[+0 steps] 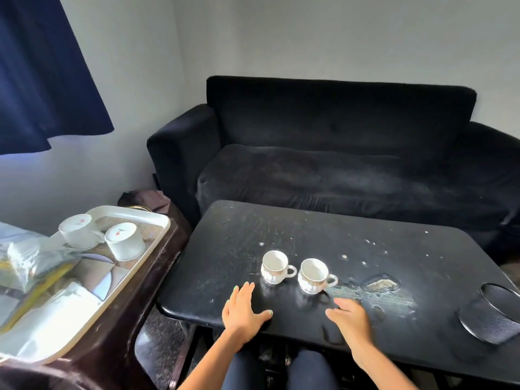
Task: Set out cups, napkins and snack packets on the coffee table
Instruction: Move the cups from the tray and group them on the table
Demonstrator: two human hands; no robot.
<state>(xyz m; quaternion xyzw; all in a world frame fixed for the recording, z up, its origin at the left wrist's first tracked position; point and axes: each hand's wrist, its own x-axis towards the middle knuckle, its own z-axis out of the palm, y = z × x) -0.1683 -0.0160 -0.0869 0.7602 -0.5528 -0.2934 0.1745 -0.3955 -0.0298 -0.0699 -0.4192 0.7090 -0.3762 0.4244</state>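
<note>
Two white cups with gold-patterned bands stand upright on the black coffee table [323,229], one on the left [274,267] and one on the right [313,275], handles to the right. My left hand [243,308] lies flat on the table just in front of the left cup, fingers straight, holding nothing. Over the table, in front of the right cup, is my right hand [350,319], blurred, fingers relaxed and empty. On the white tray [157,232] at the left, two more white cups [78,230] [123,240] sit upside down, beside clear snack packets [33,260] and white napkins [60,305].
The tray rests on a dark brown side table [132,313] left of the coffee table. A black mesh basket [491,316] lies on the table's right end. A black sofa [337,164] stands behind the table. My knees are under its front edge.
</note>
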